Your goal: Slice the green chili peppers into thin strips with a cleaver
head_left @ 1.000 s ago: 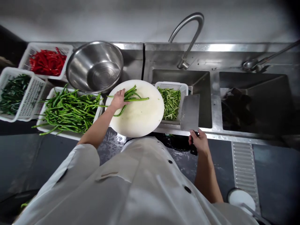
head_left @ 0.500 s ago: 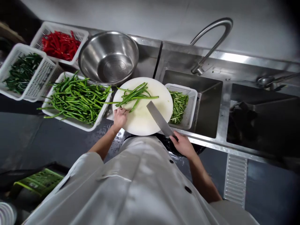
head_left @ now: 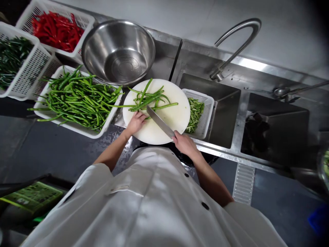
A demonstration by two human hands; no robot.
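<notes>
My right hand (head_left: 185,144) is wrapped round the handle of a kitchen knife (head_left: 160,122). The broad blade slants over a round white cutting board (head_left: 177,123), its tip close to my left fingers. At the board's left edge my left hand (head_left: 136,122) is closed, fingers bent over the end of a green chili pepper (head_left: 147,118). Just beyond it lies a loose pile of long green chili peppers (head_left: 146,101). Left of the board, a white basket (head_left: 99,134) is heaped with whole ones. Cut green pieces (head_left: 194,116) fill part of a basket (head_left: 209,118) on the right.
A large steel bowl (head_left: 118,51) stands behind the board. Red chilies (head_left: 58,31) and dark green peppers (head_left: 12,60) sit in baskets at the far left. A curved faucet (head_left: 240,46) rises behind the sink (head_left: 224,116). Something dark lies in the second sink (head_left: 282,127).
My right hand has brought the knife left, so its tip is now near my left hand. My left hand has shifted right onto the board. One pepper in the pile now points upward.
</notes>
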